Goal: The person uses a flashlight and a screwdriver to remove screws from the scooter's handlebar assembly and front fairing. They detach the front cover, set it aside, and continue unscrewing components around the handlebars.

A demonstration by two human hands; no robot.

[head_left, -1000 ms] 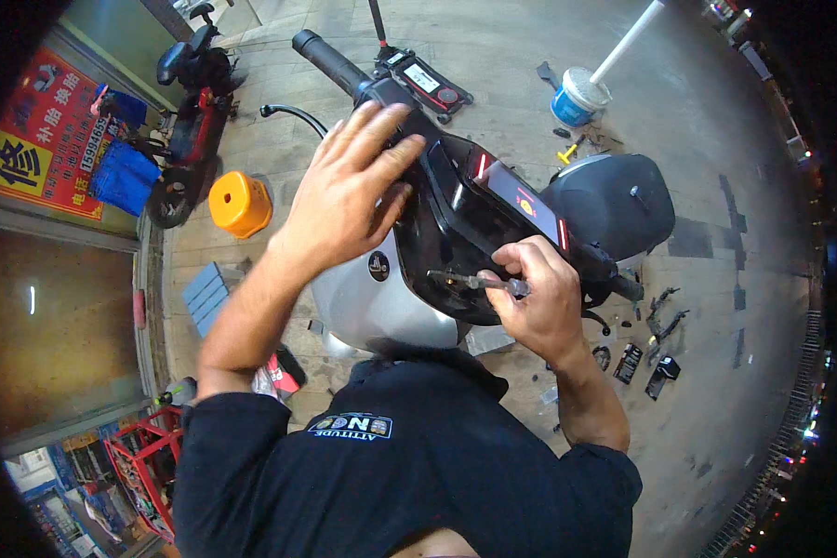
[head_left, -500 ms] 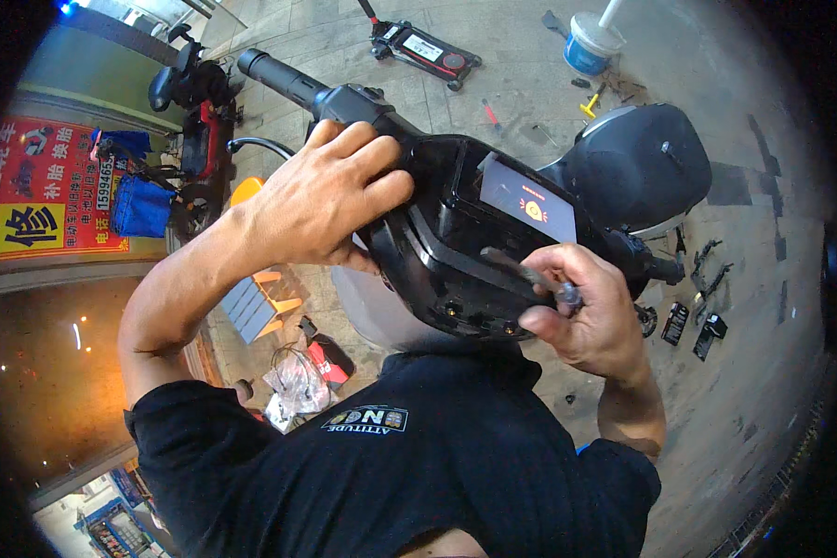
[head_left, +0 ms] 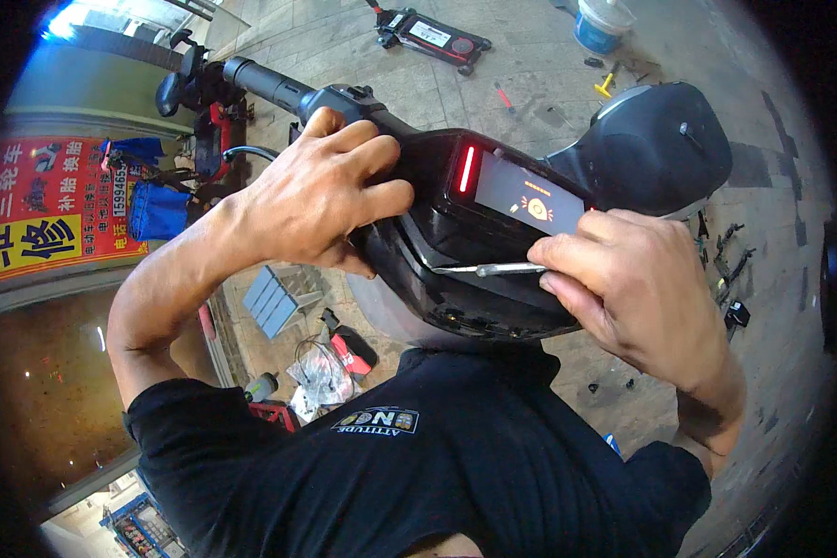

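A scooter's black handlebar cowl point(head_left: 493, 302) fills the middle, with a lit display point(head_left: 530, 200) set in its top. My left hand point(head_left: 330, 191) is closed round the cowl's left edge, fingers curled on top and thumb below. In my right hand point(head_left: 632, 279) a slim metal screwdriver point(head_left: 507, 269) is pinched between thumb and fingers. It lies almost level over the cowl, its thin tip at the seam between two black panels, not far from my left hand. My right palm hides the screwdriver's rear end. The left handlebar grip point(head_left: 268, 84) sticks out beyond my left hand.
The black scooter seat point(head_left: 665, 149) lies beyond the display. On the paving are a floor jack point(head_left: 432, 39), a bucket point(head_left: 600, 26), a yellow-handled tool point(head_left: 606, 84), a small stool point(head_left: 272, 302) and a plastic bag point(head_left: 324, 377). Another scooter point(head_left: 216, 139) stands by the signboard point(head_left: 56, 205) at left.
My right hand has turned over and moved up and right, bringing the screwdriver's tip to the panel seam. A red light bar now shows beside the display. My left hand keeps its grip.
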